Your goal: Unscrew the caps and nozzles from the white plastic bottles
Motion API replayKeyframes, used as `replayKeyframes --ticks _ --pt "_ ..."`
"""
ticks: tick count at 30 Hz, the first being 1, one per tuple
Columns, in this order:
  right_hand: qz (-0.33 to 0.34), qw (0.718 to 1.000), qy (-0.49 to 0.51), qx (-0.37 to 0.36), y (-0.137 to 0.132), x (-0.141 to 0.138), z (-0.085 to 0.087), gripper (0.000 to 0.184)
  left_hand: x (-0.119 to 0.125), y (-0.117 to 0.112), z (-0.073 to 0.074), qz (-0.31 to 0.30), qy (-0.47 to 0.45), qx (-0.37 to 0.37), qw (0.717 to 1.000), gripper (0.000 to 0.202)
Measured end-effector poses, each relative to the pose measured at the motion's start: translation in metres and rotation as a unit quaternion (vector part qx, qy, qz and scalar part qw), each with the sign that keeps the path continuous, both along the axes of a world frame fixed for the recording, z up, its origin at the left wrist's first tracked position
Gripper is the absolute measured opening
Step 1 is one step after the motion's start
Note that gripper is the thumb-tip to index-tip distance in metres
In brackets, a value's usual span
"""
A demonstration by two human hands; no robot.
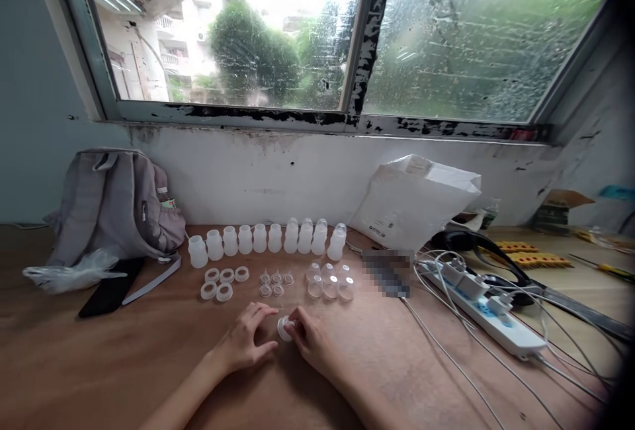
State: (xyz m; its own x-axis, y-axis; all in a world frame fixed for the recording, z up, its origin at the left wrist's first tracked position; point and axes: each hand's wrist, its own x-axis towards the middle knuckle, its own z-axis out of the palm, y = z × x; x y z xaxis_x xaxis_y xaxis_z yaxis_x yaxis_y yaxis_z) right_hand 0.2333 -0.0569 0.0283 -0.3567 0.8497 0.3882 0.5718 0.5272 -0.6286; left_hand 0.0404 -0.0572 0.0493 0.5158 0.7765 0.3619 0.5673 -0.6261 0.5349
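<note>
My right hand (307, 334) is closed on a small translucent bottle ring (284, 329), which seems to have a clear nipple in it; the fingers partly cover it. To its left, my left hand (247, 337) holds nothing, with thumb and fingers spread apart. Beyond the hands lie several white screw rings (224, 292), a group of clear silicone nipples (265, 290) and several clear domed caps (330, 290). Behind these runs a row of frosted baby bottles. Those on the left, such as one bottle (198, 255), have open tops; the rightmost bottle (337, 245) wears a dome cap.
A grey backpack (109, 205) stands at the left beside a clear plastic bag (74, 274) and a black flat item (110, 290). On the right are a white bag (417, 198), a blurred-out object (389, 271), a power strip (496, 317) with cables, and headphones (486, 251).
</note>
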Motion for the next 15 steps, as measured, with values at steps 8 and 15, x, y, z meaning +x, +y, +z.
replayKeyframes --ticks 8,15 --pt "0.04 0.999 0.027 0.011 0.001 0.0 -0.001 0.011 0.037 0.002 -0.005 0.068 0.046 0.017 0.996 0.04" --pt "0.056 0.998 0.037 0.01 0.0 -0.003 -0.001 0.009 0.034 -0.004 -0.014 0.084 0.034 0.015 0.996 0.029"
